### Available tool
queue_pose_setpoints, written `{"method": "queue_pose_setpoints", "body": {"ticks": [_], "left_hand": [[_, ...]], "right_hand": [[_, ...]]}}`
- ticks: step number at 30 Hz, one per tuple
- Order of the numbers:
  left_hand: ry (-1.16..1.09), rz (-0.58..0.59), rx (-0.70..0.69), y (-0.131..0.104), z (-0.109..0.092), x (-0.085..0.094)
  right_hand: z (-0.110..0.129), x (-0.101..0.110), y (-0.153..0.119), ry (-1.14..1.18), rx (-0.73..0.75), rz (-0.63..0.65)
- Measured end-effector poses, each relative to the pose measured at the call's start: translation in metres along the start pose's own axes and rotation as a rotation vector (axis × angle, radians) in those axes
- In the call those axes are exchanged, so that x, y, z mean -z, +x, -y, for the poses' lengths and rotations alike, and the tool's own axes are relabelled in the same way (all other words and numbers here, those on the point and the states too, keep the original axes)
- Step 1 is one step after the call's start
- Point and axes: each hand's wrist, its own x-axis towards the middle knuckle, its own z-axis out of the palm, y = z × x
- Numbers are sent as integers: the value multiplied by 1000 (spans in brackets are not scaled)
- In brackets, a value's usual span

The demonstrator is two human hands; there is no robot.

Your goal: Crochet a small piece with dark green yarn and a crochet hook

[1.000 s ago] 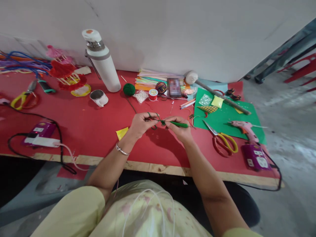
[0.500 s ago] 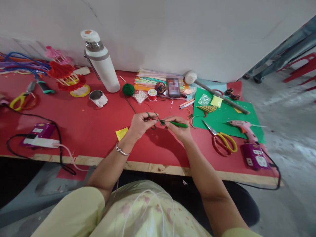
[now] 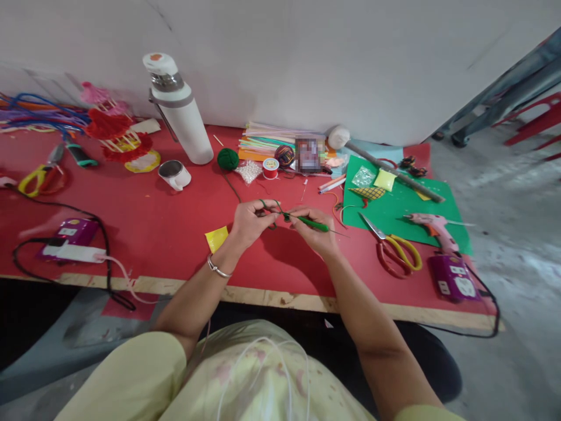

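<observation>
A crochet hook with a green handle (image 3: 316,224) lies in my right hand (image 3: 316,234), its fingers closed round it. Dark green yarn (image 3: 277,206) loops over the raised fingers of my left hand (image 3: 249,222), whose thumb and fingertips pinch the yarn. Both hands almost meet above the red table, and a small dark green stitched piece (image 3: 287,217) shows between the fingertips. From my left hand the strand runs back to a green yarn ball (image 3: 228,159). A yellow packet (image 3: 216,238) lies beside my left wrist.
Behind my hands are a bag of white beads (image 3: 249,171), a red thread spool (image 3: 270,168) and pipe cleaners. Scissors (image 3: 397,251), a glue gun (image 3: 432,225) and a purple power block (image 3: 453,277) lie right; a cup (image 3: 174,175) and bottle (image 3: 186,123) stand left.
The green hook has tilted and shifted slightly left in my right hand, its thin rear end now pointing lower right. My left hand has barely moved.
</observation>
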Motion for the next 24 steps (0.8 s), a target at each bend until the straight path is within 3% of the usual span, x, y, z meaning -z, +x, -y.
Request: {"method": "queue_pose_setpoints", "body": {"ticks": [9,18,24], "left_hand": [[16,-19,-39,-2,6,-6],[-341,-16,283,-3,-8,-12],[-516,-5,356,-6,-11,-19]], "right_hand": [[2,-7,-1,-98,124,-53],[-9,-12,-7,-263,255,-132],[-19,-14,-11,-317,371,-165]]}}
